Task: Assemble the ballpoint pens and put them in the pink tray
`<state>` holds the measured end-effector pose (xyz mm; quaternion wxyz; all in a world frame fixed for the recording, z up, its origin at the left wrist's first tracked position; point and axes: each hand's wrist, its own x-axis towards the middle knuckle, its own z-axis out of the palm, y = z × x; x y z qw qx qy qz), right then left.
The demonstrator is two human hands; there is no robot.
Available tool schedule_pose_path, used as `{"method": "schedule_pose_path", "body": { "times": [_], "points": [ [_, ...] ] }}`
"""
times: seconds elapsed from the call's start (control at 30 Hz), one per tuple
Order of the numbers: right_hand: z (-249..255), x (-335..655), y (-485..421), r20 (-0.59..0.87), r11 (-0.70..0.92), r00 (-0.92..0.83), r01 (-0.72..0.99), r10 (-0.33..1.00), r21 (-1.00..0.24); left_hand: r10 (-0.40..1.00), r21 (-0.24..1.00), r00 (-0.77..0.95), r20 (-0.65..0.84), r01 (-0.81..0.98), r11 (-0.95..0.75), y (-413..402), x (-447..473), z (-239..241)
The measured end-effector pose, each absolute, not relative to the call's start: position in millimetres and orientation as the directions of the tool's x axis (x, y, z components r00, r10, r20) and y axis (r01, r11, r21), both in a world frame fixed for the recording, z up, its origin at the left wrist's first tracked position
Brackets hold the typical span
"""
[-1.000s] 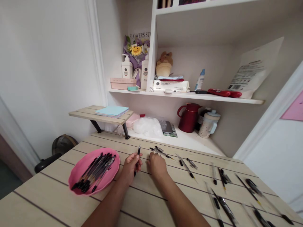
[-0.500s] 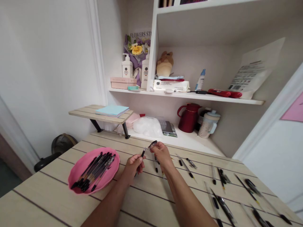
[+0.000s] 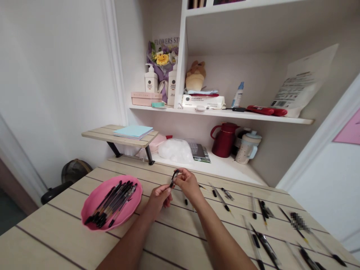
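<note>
My left hand (image 3: 159, 197) is closed, pinching the lower part of a pen; most of the pen is hidden by the fingers. Just above it, my right hand (image 3: 188, 183) pinches a black pen cap (image 3: 174, 177) between thumb and fingertips. The cap stands tilted, in line with the pen's upper end and meeting it. I cannot tell how deep the pen sits inside the cap. Left of my hands, a pink scalloped dish (image 3: 134, 214) holds a bundle of black pens (image 3: 115, 202). Part of another pen piece (image 3: 186, 201) lies on the table under my right hand.
Pen parts lie across the slatted table's right side, including a clear barrel (image 3: 221, 197), a black cap (image 3: 266, 245) and thin refills. A small raised stand (image 3: 92, 132) bears blue paper (image 3: 133, 131). Behind are a red jug (image 3: 224, 140) and a tumbler (image 3: 247, 149).
My right hand has moved slightly left and turned the cap upright, bringing it onto the pen tip in my left hand. The pens in the dish have not moved.
</note>
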<state>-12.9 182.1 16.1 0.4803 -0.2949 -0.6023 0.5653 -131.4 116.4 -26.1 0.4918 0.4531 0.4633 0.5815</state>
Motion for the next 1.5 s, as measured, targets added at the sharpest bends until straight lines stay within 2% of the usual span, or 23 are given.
{"method": "schedule_pose_path", "body": {
  "times": [0.13,0.27,0.53,0.87,1.13,1.27,1.37,1.5],
  "points": [
    [16.2,-11.9,181.2,0.211,0.130,-0.395,-0.222,0.894,-0.966,0.995,0.990,-0.078,0.061,-0.122,-0.070,117.5,-134.1,-28.8],
    [16.5,-8.1,183.1,0.217,0.154,-0.383,-0.188,0.898,-0.970,0.997,0.986,-0.032,0.065,-0.149,-0.069,116.2,-135.1,-30.2],
    [0.5,-7.6,192.6,0.203,0.167,-0.536,-0.116,0.819,-0.979,0.998,0.979,0.015,0.067,-0.196,-0.062,115.3,-135.1,-30.1],
    [-0.6,-9.9,190.9,0.204,0.223,-0.514,-0.025,0.833,-0.974,0.998,0.982,-0.056,0.043,-0.179,-0.053,111.9,-128.7,-24.3],
    [2.4,-9.5,189.4,0.160,0.239,-0.468,0.115,0.869,-0.964,0.992,0.986,-0.114,0.050,-0.155,-0.068,115.4,-120.8,-23.1],
    [6.2,-5.1,190.6,0.164,0.255,-0.438,0.157,0.884,-0.954,0.988,0.989,-0.143,0.065,-0.123,-0.083,116.7,-122.0,-24.4],
    [14.6,-0.8,189.3,0.192,0.255,-0.375,0.126,0.907,-0.959,0.978,0.991,-0.185,0.097,-0.073,-0.112,113.9,-122.4,-20.4],
    [29.2,6.8,178.5,0.192,0.245,-0.369,0.103,0.910,-0.964,0.938,0.985,-0.306,0.161,0.116,-0.131,110.5,-123.4,-3.7]
  ]
}}
